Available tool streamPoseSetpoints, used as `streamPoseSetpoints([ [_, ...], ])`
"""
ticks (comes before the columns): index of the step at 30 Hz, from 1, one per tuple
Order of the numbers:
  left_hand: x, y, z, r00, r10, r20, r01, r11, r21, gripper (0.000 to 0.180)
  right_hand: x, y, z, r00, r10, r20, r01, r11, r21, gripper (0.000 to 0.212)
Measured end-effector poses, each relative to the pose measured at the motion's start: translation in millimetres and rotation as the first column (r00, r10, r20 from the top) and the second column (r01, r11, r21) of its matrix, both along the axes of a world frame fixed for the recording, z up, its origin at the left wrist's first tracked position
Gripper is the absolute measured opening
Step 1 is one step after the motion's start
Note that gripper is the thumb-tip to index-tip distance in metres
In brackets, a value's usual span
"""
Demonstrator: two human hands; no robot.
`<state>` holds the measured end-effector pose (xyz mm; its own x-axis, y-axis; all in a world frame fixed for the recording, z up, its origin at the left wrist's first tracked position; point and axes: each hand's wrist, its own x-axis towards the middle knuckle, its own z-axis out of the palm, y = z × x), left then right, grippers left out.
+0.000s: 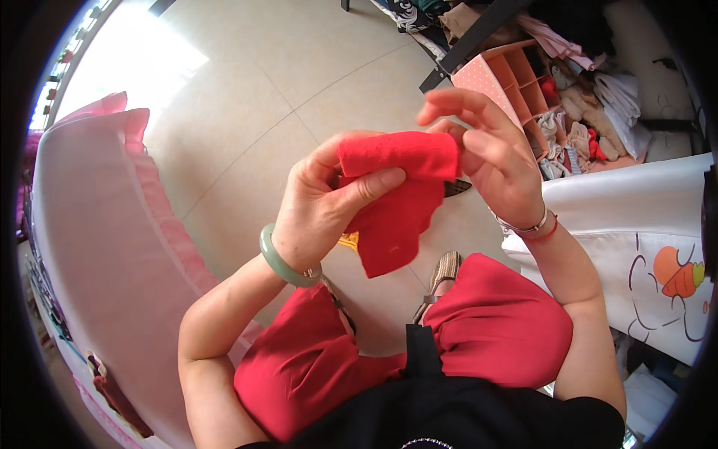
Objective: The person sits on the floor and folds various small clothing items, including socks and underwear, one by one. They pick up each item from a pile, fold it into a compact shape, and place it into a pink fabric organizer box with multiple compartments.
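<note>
In front of me, above the floor, my left hand is closed on a red sock. The left thumb presses on its front, while the other fingers are hidden behind it. The sock's upper part lies folded across as a band, and the lower part hangs down. A bit of yellow patterned material shows below the left hand; what it belongs to is hidden. My right hand is at the sock's right end, fingers apart and curved. Whether a right fingertip touches the fabric is hard to tell.
At the upper right stands a pink dotted organizer box with compartments, socks and other clothes around it. A pink-frilled covered surface runs along the left. White cloth with a carrot picture hangs at the right. Tiled floor lies beyond my feet.
</note>
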<state>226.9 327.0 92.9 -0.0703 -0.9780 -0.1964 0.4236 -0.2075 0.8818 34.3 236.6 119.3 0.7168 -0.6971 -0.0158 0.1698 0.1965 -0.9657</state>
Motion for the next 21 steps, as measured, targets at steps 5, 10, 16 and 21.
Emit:
streamPoseSetpoints([
  [5,0.0,-2.3,-15.4,0.991,0.06,0.118,-0.049,0.994,-0.093,0.024,8.9,13.3,-10.3,0.962,0.015,-0.272,-0.042,0.995,-0.094,0.044],
  [10,2.7,-5.3,-5.7,0.999,-0.024,0.032,0.021,0.996,0.087,0.026,13.1,14.8,-19.5,0.929,-0.165,-0.331,0.061,0.951,-0.304,0.029],
  [16,11.1,-7.2,-6.7,0.985,-0.172,-0.012,0.172,0.971,0.167,0.025,11.0,17.2,-22.8,0.985,-0.135,-0.109,0.083,0.918,-0.388,0.024],
  [21,10.4,-5.3,-5.2,0.977,-0.193,-0.094,0.206,0.968,0.143,0.031,9.5,17.4,-19.9,0.988,-0.126,-0.094,0.073,0.897,-0.436,0.032],
])
